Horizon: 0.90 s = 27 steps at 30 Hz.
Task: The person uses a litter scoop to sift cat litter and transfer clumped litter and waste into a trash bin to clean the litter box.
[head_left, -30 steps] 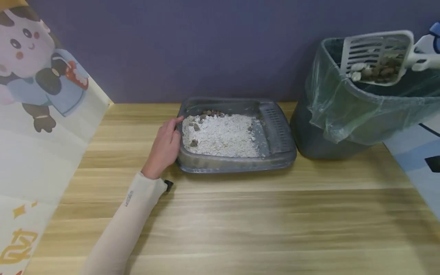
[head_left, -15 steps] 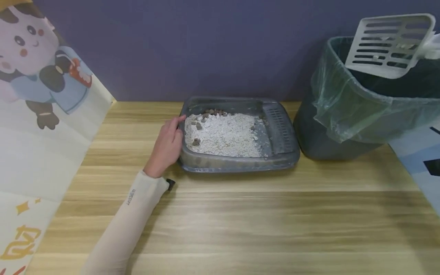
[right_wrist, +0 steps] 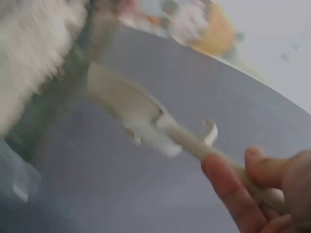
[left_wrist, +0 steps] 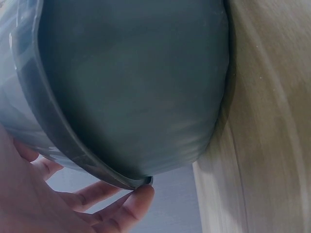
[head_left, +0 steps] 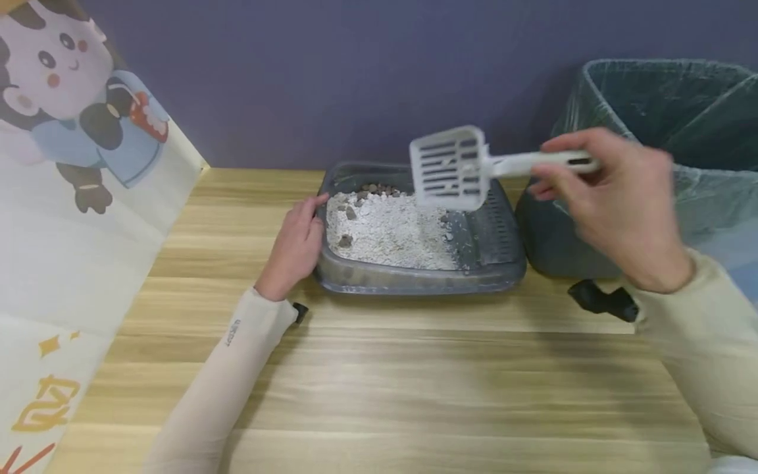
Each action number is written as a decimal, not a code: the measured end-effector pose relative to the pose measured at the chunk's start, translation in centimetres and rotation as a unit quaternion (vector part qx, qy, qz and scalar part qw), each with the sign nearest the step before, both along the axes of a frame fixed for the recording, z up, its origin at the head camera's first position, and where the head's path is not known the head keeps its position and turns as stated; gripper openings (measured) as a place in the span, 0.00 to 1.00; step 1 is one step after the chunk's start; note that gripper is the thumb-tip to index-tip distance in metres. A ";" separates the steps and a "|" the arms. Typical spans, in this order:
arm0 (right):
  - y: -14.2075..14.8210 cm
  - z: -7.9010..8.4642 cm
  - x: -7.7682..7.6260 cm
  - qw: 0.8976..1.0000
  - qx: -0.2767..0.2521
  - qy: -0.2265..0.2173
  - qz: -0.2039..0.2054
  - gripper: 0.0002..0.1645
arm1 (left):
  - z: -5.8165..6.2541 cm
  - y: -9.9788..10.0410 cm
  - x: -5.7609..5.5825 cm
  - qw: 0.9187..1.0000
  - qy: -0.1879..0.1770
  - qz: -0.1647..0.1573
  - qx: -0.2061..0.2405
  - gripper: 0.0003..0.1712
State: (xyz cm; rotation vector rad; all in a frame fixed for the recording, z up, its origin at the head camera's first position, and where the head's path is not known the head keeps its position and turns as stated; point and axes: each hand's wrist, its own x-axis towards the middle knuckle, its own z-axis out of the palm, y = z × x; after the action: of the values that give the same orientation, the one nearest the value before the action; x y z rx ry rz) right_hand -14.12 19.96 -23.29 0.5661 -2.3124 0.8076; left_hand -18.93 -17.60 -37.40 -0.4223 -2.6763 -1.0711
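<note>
A grey litter box (head_left: 423, 280) holds white litter (head_left: 397, 230) with several brown clumps (head_left: 379, 189), mostly at its back left. My left hand (head_left: 295, 247) holds its left rim; in the left wrist view, the fingers (left_wrist: 129, 208) curl about the rim beside the dark outer wall (left_wrist: 141, 87). A white slotted litter scoop (head_left: 450, 168) hangs over the box's back right part. My right hand (head_left: 622, 201) grips its handle between thumb and fingers. A few small bits cling to the scoop's slots. The right wrist view shows the scoop (right_wrist: 126, 97) blurred.
Close to the box's right side stands a grey bin (head_left: 562, 240) with a clear bag over its rim, partly hidden by my right hand. A dark wall (head_left: 296, 85) rises behind the wooden table (head_left: 414, 382). A panel with a cartoon figure (head_left: 83, 105) borders the left.
The litter scoop tipped its brown clumps out over the bin, then moved left above the litter box, bringing my right hand into view. My left hand keeps its place on the rim.
</note>
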 end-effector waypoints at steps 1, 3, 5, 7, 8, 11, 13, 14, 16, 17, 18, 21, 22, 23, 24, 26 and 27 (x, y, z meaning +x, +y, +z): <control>-0.9 -0.8 -0.3 0.999 0.031 -0.026 0.018 0.15 | 0.0 0.0 0.0 1.000 0.000 0.001 0.000 0.26; -2.3 -2.5 -1.1 0.991 0.063 -0.103 0.052 0.16 | 0.1 0.0 -0.1 1.000 0.001 0.001 0.001 0.26; -3.3 -3.7 -2.0 0.978 0.088 -0.173 0.073 0.16 | 0.1 0.1 -0.1 1.000 0.003 0.003 0.001 0.25; -3.8 -4.2 -2.7 0.963 0.119 -0.229 0.075 0.17 | 0.2 0.1 -0.2 1.000 0.003 0.005 0.000 0.25; -3.9 -4.3 -3.1 0.956 0.139 -0.247 0.076 0.17 | 0.2 0.0 -0.2 1.000 0.003 0.006 0.000 0.25; -4.0 -4.2 -3.8 0.929 0.215 -0.290 0.081 0.17 | 0.2 0.0 -0.2 1.000 0.000 0.009 -0.004 0.26; -3.9 -4.0 -4.1 0.909 0.259 -0.312 0.094 0.18 | 0.1 0.0 -0.3 1.000 0.001 0.009 -0.007 0.26; -3.9 -4.0 -4.3 0.898 0.274 -0.328 0.103 0.19 | 0.1 0.0 -0.4 1.000 0.003 0.009 -0.008 0.26; -4.0 -4.0 -4.6 0.878 0.295 -0.356 0.122 0.20 | 0.1 0.0 -0.4 1.000 0.005 0.009 -0.010 0.26; -4.2 -4.0 -4.7 0.869 0.303 -0.368 0.131 0.20 | 0.1 0.0 -0.5 1.000 0.005 0.009 -0.011 0.26; -4.4 -4.1 -4.8 0.860 0.310 -0.381 0.139 0.21 | 0.1 0.0 -0.5 1.000 0.006 0.009 -0.012 0.26; -5.6 -4.7 -5.0 0.837 0.333 -0.406 0.155 0.22 | 0.1 0.0 -0.4 1.000 0.002 0.010 -0.012 0.26; -6.1 -5.0 -5.1 0.833 0.342 -0.404 0.160 0.21 | 0.1 0.0 -0.4 1.000 0.000 0.011 -0.013 0.26; -6.5 -5.4 -5.1 0.832 0.347 -0.401 0.166 0.21 | 0.1 0.0 -0.4 1.000 0.000 0.012 -0.013 0.26; -7.0 -5.9 -5.1 0.831 0.351 -0.394 0.174 0.19 | 0.0 0.1 -0.4 1.000 0.000 0.012 -0.013 0.26; -7.8 -7.0 -5.1 0.836 0.357 -0.369 0.195 0.14 | 0.0 0.0 -0.4 1.000 -0.001 0.013 -0.012 0.26; -8.0 -7.5 -5.2 0.840 0.357 -0.354 0.205 0.11 | -0.1 0.0 -0.4 1.000 -0.001 0.014 -0.012 0.26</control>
State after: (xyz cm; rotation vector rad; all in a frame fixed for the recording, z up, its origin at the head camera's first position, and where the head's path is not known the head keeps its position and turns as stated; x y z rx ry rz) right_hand -19.28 11.96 -30.78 1.2974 -3.2624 0.2993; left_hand -19.29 -17.59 -37.45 -0.3881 -2.6905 -1.0335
